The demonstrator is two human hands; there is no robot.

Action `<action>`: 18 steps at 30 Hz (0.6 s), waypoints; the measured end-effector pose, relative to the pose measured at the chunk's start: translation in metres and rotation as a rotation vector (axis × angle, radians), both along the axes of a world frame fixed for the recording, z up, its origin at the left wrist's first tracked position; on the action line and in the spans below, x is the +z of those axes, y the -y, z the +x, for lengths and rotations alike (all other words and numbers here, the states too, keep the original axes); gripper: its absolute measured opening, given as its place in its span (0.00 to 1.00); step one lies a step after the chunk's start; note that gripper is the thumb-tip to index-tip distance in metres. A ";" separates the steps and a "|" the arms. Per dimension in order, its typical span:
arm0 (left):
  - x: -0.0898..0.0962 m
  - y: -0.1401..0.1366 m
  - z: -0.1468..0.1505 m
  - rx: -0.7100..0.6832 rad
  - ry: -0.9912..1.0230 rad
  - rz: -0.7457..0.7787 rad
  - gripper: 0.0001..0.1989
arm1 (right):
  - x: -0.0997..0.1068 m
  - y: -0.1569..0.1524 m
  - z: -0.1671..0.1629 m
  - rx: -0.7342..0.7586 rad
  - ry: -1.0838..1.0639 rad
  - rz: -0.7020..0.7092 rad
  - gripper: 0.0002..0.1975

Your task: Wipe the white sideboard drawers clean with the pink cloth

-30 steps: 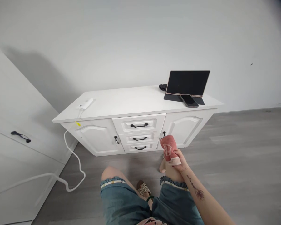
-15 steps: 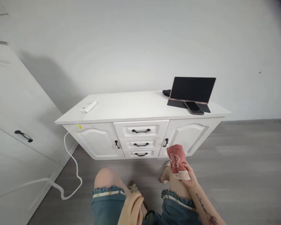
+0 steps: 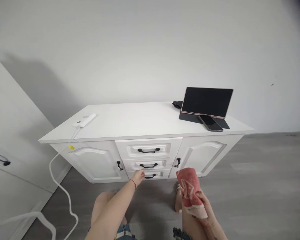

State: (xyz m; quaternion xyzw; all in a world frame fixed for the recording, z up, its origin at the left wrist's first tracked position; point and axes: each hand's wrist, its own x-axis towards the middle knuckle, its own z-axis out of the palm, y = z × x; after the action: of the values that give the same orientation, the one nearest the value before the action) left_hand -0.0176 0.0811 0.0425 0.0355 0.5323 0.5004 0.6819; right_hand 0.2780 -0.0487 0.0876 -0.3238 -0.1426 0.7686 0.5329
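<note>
A white cabinet [image 3: 110, 168] stands ahead, with three closed drawers in its middle. My left hand [image 3: 139, 176] reaches out to these drawers, fingers loosely bent. Its fingertips are by the left end of the bottom drawer's black handle [image 3: 150, 176], just below the middle drawer's handle [image 3: 149, 165]; whether they touch either one I cannot tell. A red cloth [image 3: 188, 186] with a pale pattern and pale border is gripped in my right hand [image 3: 204, 208]. The cloth is held above my right leg, in front of the right cabinet door [image 3: 202, 155].
On the cabinet top [image 3: 130, 120] a tablet [image 3: 207, 101] stands propped, with a phone [image 3: 211, 123] before it and a black item [image 3: 177, 104] behind. At left lies a white power strip [image 3: 85, 120], its cord [image 3: 62, 188] hanging to the floor. A white wardrobe [image 3: 12, 133] stands left.
My left hand has moved from my lap forward to the drawers. The red cloth stays in my right hand. The view has shifted and come closer to the cabinet.
</note>
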 end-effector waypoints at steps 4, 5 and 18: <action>-0.010 -0.019 0.018 0.080 0.002 -0.072 0.06 | -0.007 -0.002 -0.007 0.161 0.006 -0.039 0.10; -0.012 -0.022 0.023 0.101 0.009 -0.075 0.06 | -0.008 -0.001 -0.007 0.184 0.012 -0.055 0.10; -0.024 0.027 0.039 0.164 0.027 -0.055 0.14 | -0.001 -0.001 0.008 0.037 0.101 -0.020 0.09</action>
State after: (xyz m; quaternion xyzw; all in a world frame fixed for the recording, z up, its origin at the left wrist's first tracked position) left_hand 0.0213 0.0536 0.0184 -0.0336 0.5377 0.5405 0.6463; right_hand 0.2864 -0.0480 0.0870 -0.3647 -0.1676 0.7623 0.5077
